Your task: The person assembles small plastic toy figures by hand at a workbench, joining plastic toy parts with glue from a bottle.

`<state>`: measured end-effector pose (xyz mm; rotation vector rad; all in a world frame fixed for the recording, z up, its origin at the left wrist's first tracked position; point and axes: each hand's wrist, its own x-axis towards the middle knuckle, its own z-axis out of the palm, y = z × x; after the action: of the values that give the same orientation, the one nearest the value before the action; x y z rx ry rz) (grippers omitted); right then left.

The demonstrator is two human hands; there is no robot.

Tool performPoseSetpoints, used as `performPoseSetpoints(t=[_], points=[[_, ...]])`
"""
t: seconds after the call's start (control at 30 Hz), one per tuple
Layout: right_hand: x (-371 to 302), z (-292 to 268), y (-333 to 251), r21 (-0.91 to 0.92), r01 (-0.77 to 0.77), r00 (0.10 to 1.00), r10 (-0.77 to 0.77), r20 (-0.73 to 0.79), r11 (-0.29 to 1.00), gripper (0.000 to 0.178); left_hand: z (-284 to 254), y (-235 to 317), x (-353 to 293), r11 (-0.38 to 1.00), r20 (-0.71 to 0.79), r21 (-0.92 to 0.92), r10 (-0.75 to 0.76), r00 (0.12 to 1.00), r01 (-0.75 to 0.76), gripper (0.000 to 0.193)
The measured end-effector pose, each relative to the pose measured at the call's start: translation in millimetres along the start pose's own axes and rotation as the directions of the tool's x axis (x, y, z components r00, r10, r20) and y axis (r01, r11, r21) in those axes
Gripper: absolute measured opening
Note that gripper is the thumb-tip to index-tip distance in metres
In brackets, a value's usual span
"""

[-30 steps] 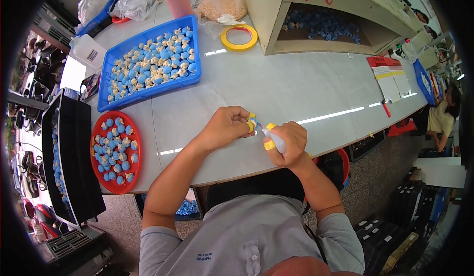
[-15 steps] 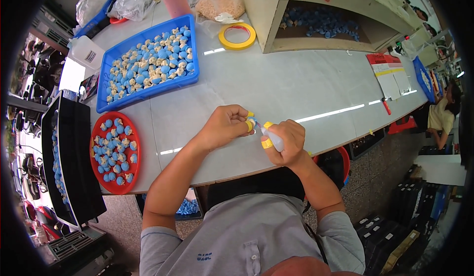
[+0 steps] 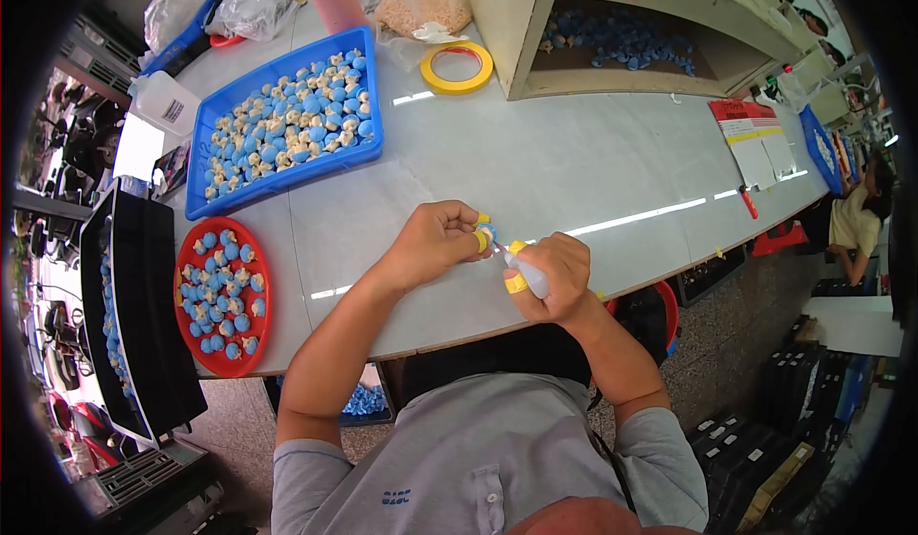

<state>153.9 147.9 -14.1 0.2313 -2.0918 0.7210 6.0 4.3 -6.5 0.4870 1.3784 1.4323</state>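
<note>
Since the earlier frame, little has moved beyond a slight shift of the left hand (image 3: 430,245) and right hand (image 3: 559,272) in view. Both work over the counter (image 3: 593,162), to the right of the blue tray (image 3: 287,177) and on its near side. Left thumb and forefinger, yellow-wrapped, pinch a small blue-and-white piece (image 3: 488,233), mostly covered by them, so its shape is hard to make out. Right fingers curl around a whitish squeeze bottle (image 3: 534,280), hiding part of it; its thin nozzle points at the piece, contact unclear. Nearer than the blue tray, a red tray (image 3: 222,364) holds blue-and-cream pieces.
</note>
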Motion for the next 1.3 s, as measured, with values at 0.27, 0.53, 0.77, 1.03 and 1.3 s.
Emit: performPoseSetpoints(t=[0.27,0.53,0.77,1.03,1.3], points=[[-4.9,-8.0,3.3,0.061,-0.102,0.993,0.106,-0.058,0.993,0.016,2.6,7.8,-0.7,0.998,-0.016,0.031,-0.047,0.999,0.047,0.027],[-3.2,-4.7,3.7,0.067,-0.097,0.995,0.098,-0.02,0.993,0.018,-0.1,2.2,-0.3,1.0,0.033,0.002,-0.012,0.999,0.012,0.033],[-2.5,-2.7,4.5,0.043,-0.115,0.993,0.114,0.024,0.992,0.019,-1.2,0.1,0.7,1.0,0.05,-0.005,0.004,0.999,-0.004,0.034],[-2.2,-2.7,4.7,0.064,-0.078,0.995,0.082,-0.057,0.995,0.018,0.0,3.4,0.5,0.999,0.03,0.03,-0.03,0.999,0.029,0.032],[-4.0,-3.5,4.9,0.051,-0.119,0.993,0.119,0.016,0.992,0.018,-0.2,3.0,-0.7,1.0,0.046,0.01,-0.01,0.999,0.01,0.032]])
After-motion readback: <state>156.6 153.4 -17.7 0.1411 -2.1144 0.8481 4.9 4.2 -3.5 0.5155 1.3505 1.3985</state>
